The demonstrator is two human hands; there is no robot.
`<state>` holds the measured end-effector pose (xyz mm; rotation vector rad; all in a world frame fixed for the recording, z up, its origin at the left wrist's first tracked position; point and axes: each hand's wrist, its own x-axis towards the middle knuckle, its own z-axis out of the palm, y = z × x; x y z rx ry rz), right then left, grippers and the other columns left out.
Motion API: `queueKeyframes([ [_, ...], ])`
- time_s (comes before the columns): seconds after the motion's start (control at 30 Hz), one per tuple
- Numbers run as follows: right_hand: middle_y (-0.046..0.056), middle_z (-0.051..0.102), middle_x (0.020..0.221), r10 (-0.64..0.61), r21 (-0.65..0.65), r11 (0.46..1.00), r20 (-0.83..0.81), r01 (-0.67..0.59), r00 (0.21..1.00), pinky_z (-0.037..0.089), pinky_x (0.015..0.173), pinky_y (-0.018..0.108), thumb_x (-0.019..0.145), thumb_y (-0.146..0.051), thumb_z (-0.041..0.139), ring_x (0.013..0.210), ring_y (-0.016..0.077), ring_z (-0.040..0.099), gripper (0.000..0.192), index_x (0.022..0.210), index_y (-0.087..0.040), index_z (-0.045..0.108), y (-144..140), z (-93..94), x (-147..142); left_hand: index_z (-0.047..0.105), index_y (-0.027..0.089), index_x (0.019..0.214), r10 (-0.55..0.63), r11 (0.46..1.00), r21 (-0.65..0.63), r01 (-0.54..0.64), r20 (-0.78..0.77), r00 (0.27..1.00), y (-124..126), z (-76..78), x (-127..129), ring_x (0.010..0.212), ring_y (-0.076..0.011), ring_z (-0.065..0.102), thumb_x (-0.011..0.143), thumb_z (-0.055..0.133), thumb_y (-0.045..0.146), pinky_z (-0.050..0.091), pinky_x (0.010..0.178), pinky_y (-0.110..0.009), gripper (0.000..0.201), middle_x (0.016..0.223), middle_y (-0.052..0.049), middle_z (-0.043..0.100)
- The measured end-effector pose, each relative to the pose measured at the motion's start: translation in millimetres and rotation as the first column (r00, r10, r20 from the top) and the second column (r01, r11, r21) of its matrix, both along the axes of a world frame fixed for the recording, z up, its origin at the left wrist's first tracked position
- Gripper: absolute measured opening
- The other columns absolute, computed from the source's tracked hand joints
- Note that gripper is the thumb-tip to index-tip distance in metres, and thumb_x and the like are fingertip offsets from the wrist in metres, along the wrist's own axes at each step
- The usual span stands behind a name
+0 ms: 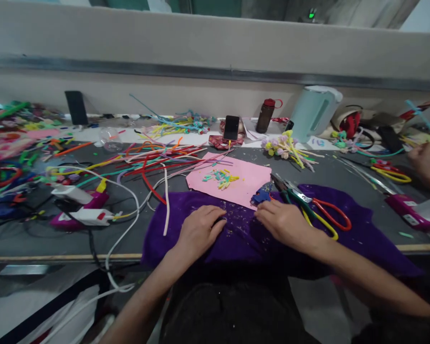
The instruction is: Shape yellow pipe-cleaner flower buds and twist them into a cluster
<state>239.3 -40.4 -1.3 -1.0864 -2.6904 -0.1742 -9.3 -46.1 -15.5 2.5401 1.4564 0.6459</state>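
Purple fuzzy cloth (344,239), flecked with tiny scraps, lies under both hands, left hand (200,231) and right hand (284,223) fingers loosely curled, pinching nothing.

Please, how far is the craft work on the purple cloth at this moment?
Looks done: short cut pieces lie on the pink sheet, and small fuzzy flowers lie behind it. In hand: the left hand rests on the purple cloth among tiny scraps; the right hand touches a small blue thing beside the scissors. Left: many uncut pipe cleaners.
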Motion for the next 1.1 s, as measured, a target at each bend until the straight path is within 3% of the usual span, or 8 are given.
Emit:
queueKeyframes([
  [0.13,0.010,0.062,0.091,-0.080,-0.015,0.996,0.168,0.083,0.983,0.039,0.070,0.029,0.085,-0.018,0.047,0.085,0.0199,0.054,0.018,0.094,-0.016,0.062,56.4,22.1,-4.5,0.060,0.021,0.102,-0.143,0.990,-0.026,0.142,-0.070,0.987,21.6,21.0,27.1,0.097,-0.0196,0.054,0.084,0.046,0.032,0.041,0.085,-0.033,0.026,0.102,-0.005,0.063],
  [0.3,0.010,0.063,0.093,-0.132,-0.110,0.979,0.302,0.172,0.944,0.039,0.070,0.030,0.086,-0.033,0.046,0.084,0.0207,0.057,0.025,0.092,-0.016,0.065,96.4,10.8,-18.8,0.063,0.019,0.092,-0.197,0.980,-0.042,0.192,-0.207,0.958,48.6,20.2,51.9,0.093,-0.0219,0.054,0.081,0.048,0.028,0.041,0.084,-0.035,0.020,0.093,-0.009,0.062],
  [0.5,0.008,0.064,0.094,-0.118,-0.123,0.983,0.123,0.133,0.985,0.039,0.076,0.031,0.090,-0.030,0.040,0.089,0.0190,0.057,0.027,0.094,-0.018,0.064,95.4,7.4,-12.8,0.061,0.019,0.092,-0.167,0.986,-0.021,0.167,-0.205,0.964,60.2,-1.4,49.7,0.092,-0.0212,0.053,0.083,0.046,0.028,0.042,0.078,-0.034,0.019,0.097,-0.008,0.060],
  [0.57,0.008,0.064,0.097,-0.138,-0.111,0.985,-0.033,0.134,0.990,0.039,0.079,0.029,0.090,-0.028,0.040,0.092,0.0177,0.056,0.028,0.103,-0.017,0.061,95.8,15.9,8.2,0.060,0.019,0.093,-0.166,0.986,-0.027,0.164,-0.201,0.965,61.3,-4.1,47.7,0.093,-0.0215,0.053,0.082,0.047,0.029,0.042,0.077,-0.035,0.019,0.098,-0.008,0.059],
  [0.67,0.008,0.062,0.100,-0.320,-0.128,0.945,-0.189,0.300,0.928,0.041,0.076,0.027,0.091,-0.028,0.038,0.090,0.0165,0.056,0.029,0.106,-0.017,0.059,83.0,22.9,51.9,0.058,0.020,0.097,-0.176,0.984,-0.037,0.172,-0.183,0.967,62.6,-4.2,46.6,0.096,-0.0221,0.052,0.082,0.049,0.029,0.042,0.079,-0.036,0.020,0.103,-0.007,0.059],
  [0.77,0.005,0.062,0.085,-0.457,-0.217,0.879,-0.126,0.425,0.880,0.043,0.066,0.025,0.088,-0.031,0.043,0.075,0.0152,0.058,0.023,0.096,-0.019,0.061,50.4,15.1,84.6,0.058,0.020,0.100,-0.182,0.983,-0.051,0.175,-0.166,0.969,63.5,-3.1,47.2,0.098,-0.0227,0.052,0.081,0.051,0.028,0.042,0.080,-0.037,0.022,0.105,-0.007,0.059],
  [0.9,0.008,0.059,0.097,-0.571,-0.153,0.817,-0.083,0.556,0.817,0.045,0.072,0.030,0.084,-0.038,0.049,0.088,0.0197,0.056,0.026,0.099,-0.020,0.059,13.1,-1.3,91.6,0.058,0.020,0.101,-0.167,0.986,-0.054,0.159,-0.180,0.969,64.1,-3.1,48.4,0.097,-0.0236,0.052,0.080,0.051,0.027,0.042,0.080,-0.038,0.023,0.105,-0.008,0.060],
  [1.1,0.011,0.056,0.104,-0.621,-0.112,0.779,-0.007,0.616,0.784,0.046,0.073,0.034,0.081,-0.043,0.050,0.093,0.0237,0.053,0.041,0.113,-0.018,0.053,21.1,-7.0,91.8,0.058,0.018,0.105,-0.173,0.985,-0.039,0.168,-0.199,0.965,66.0,-7.2,47.1,0.099,-0.0240,0.052,0.082,0.049,0.029,0.043,0.082,-0.039,0.027,0.108,-0.009,0.059],
])
